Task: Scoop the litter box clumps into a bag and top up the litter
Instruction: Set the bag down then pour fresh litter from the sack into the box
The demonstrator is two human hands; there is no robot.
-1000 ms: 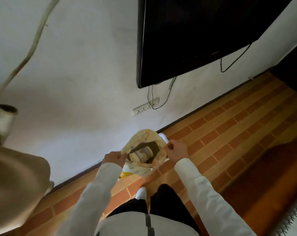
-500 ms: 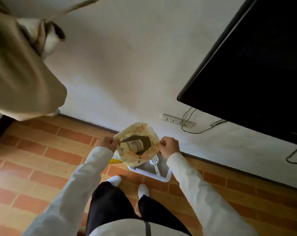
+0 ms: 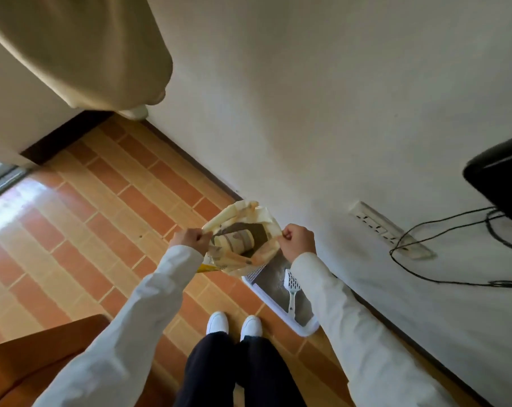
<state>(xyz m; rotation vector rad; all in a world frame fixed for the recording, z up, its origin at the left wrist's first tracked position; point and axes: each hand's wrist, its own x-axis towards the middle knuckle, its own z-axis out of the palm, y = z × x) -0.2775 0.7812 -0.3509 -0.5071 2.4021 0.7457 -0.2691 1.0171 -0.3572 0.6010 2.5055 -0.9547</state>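
Bag [image 3: 243, 245] held open in mid-air in front of the person, above the tile floor [image 3: 108, 230] and just by the wall [image 3: 307, 113]. Left hand [image 3: 190, 239] pinches the bag's left rim, fingers curled; right hand [image 3: 297, 240] pinches the right rim, fist closed on the plastic. Bag mouth spread between both hands, something pale and cylindrical visible inside, cannot tell what. Bag is translucent yellowish, a yellow bit hangs under its left side.

Litter box [image 3: 303, 329] on the floor against the wall, white rim, grey litter inside, partly under the bag and the right sleeve [image 3: 366, 348]. Scoop [image 3: 292, 286] lies in the box, white, slotted head toward the bag, handle toward the person's feet. White shoes [image 3: 234, 321] just beside the box's near corner.

Power strip [image 3: 386, 227] on the wall to the right, black cables running from it. Dark screen [image 3: 501, 171] at right edge. Beige curtain [image 3: 81, 48] upper left. Brown furniture [image 3: 43, 356] lower left.
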